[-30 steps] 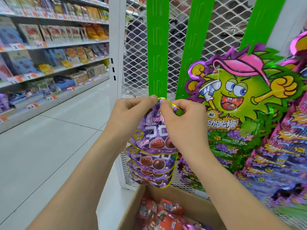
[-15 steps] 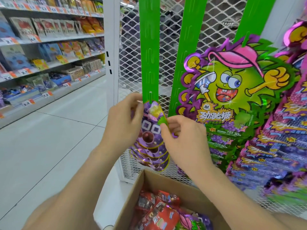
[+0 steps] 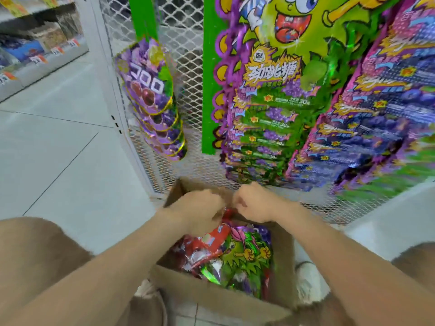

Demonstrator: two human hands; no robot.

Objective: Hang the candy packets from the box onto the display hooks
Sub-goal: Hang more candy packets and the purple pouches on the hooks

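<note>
Candy packets (image 3: 235,255) lie heaped in an open cardboard box (image 3: 211,300) on the floor, and both hands are down at its far end. The left hand (image 3: 197,214) and the right hand (image 3: 255,204) sit just beside each other with fingers curled. Motion blur hides the fingertips, so I cannot tell whether either hand pinches a packet or holds nothing. A red packet (image 3: 211,241) shows directly under the left hand, its upper edge rising into the gap between the two hands. At four o'clock from that packet a green monster-print packet (image 3: 249,257) lies flat on the heap.

At eleven o'clock from the hands, a column of purple grape gummy packets (image 3: 150,90) hangs overlapping from a green hanging strip (image 3: 143,17) fixed to the white wire mesh panel (image 3: 186,43). A second green strip (image 3: 208,90) runs down the mesh at twelve o'clock. Just right of it, at one o'clock, hang green popping-candy packets (image 3: 270,109) under a large cartoon header. Pink-and-purple packets (image 3: 376,114) hang at two o'clock, touching the green ones.

Pale floor tiles (image 3: 58,137) spread out at nine o'clock, and stocked store shelves (image 3: 35,55) stand at ten o'clock. A white shoe (image 3: 306,278) rests just beside the box at four o'clock.
</note>
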